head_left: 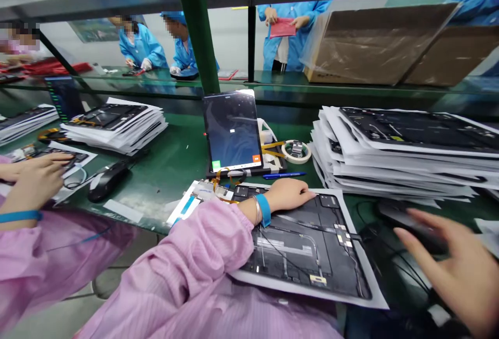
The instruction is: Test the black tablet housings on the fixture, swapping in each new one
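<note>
My left hand, with a blue band and a bangle at the wrist, rests on the upper part of a black tablet housing. Its thumb points right and the other fingers are hidden behind the hand. The housing lies on a white sheet at the table's front edge, its cables and brackets showing. At the right, my right hand is slightly blurred, thumb and fingers apart, beside a black mouse. Behind the housing a tablet screen stands tilted, lit, with a green and an orange button.
Stacks of housings between white sheets stand right and left. A blue pen and a tape roll lie near the screen. Another person's hands are at far left, near a second mouse. Green posts rise behind.
</note>
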The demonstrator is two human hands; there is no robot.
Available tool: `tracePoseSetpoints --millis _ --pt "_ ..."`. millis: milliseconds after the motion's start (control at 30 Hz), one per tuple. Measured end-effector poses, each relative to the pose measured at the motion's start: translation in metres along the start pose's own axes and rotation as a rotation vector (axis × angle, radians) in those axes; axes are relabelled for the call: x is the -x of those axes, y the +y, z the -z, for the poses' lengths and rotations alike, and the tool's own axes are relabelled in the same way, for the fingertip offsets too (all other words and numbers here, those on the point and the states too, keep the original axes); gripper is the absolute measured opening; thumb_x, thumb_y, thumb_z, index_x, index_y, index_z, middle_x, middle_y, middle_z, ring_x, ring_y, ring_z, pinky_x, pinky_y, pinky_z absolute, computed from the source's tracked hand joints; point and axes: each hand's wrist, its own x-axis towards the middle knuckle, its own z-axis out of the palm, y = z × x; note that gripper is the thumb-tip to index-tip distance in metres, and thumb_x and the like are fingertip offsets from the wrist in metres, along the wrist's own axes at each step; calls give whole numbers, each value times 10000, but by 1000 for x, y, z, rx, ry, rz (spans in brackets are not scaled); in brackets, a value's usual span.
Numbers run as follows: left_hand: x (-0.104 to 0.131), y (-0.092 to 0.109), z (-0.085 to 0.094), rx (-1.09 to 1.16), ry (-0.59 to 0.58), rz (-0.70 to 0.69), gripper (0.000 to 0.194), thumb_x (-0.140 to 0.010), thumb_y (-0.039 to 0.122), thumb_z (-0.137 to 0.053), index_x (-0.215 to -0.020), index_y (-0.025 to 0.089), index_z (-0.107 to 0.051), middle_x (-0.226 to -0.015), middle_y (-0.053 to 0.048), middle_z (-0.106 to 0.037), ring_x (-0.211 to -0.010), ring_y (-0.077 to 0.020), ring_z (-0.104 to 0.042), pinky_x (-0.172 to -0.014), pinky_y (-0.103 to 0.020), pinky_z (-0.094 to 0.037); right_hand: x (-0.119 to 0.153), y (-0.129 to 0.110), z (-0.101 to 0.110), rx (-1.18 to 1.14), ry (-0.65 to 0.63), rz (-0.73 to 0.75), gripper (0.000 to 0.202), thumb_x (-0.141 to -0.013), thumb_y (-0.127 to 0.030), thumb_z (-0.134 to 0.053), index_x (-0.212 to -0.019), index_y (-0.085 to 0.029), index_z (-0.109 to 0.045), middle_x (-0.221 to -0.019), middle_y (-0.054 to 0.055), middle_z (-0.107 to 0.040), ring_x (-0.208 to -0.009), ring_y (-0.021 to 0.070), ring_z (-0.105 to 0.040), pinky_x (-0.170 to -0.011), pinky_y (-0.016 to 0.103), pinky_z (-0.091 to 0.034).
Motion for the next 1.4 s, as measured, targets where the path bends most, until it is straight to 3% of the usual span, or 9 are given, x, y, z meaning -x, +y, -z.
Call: tracePoseSetpoints --millis 133,300,367,567,667,800,1067,1233,1400 --pt "-1 -2 0 -6 -19 6 387 -935 496 -431 -798 199 -636 -836 -11 -688 -774 -175 -600 -593 -260 -346 2 -61 -16 -267 -521 -227 446 -803 -668 -513 -902 -244 -610 -549 9 -544 -468 173 -511 -447 300 -394" --pt "3 -3 -1 20 -19 -26 403 -949 486 -407 -810 190 -644 -846 -22 -683 -774 -180 -592 -610 -267 -340 -8 -67 -26 -622 -784 -444 544 -726 -743 -560 -672 -206 -491 -444 -90 -302 -361 60 -250 -361 198 -153" --pt "3 -4 -2 25 -18 -15 414 -950 489 -396 -811 189 -646 -842 -29 -680 -775 -187 -589 -615 -272 -340 -8 -58 -14 -690 -705 -486 515 -726 -704 -608 -670 -201 -509 -419 -93 -298 -351 52 -221 -356 190 -117" --pt "3 -4 -2 21 -52 4 435 -942 500 -388 -736 187 -611 -780 -30 -655 -710 -185 -562 -583 -279 -302 12 -60 30 -1054 37 -456 384 -821 -636 -578 -823 -252 -557 -433 -83 -343 -335 76 -224 -322 213 -137" --pt "5 -1 0 18 -54 11 414 -939 481 -395 -733 185 -598 -778 -31 -648 -708 -183 -556 -586 -278 -302 23 -76 24 -1031 -57 -368 382 -804 -632 -604 -838 -252 -591 -590 -12 -556 -449 119 -481 -333 215 -279" --pt "6 -2 0 18 -54 3 421 -936 490 -379 -736 187 -592 -778 -32 -647 -714 -185 -559 -604 -276 -319 23 -84 -5 -690 -264 -295 203 -824 -389 -655 -918 -208 -647 -773 25 -658 -706 158 -626 -615 271 -495" --pt "7 0 0 13 -62 11 422 -936 493 -374 -772 191 -619 -815 -29 -668 -745 -187 -576 -619 -272 -333 18 -82 -29 -588 -368 -294 197 -863 -366 -554 -967 -201 -581 -734 6 -628 -670 161 -624 -617 281 -495" --pt "6 2 2 13 -59 26 401 -940 475 -395 -777 189 -623 -839 -27 -676 -759 -185 -581 -622 -269 -335 24 -95 -24 -206 -212 -122 203 -941 -297 -420 -1056 -209 -562 -937 60 -667 -828 205 -632 -761 335 -461" --pt "6 2 2 7 -64 21 403 -944 470 -392 -769 188 -621 -831 -25 -671 -745 -181 -572 -609 -269 -320 24 -81 -30 -488 -235 -281 187 -928 -339 -471 -1041 -220 -561 -818 11 -635 -703 155 -621 -673 283 -471"
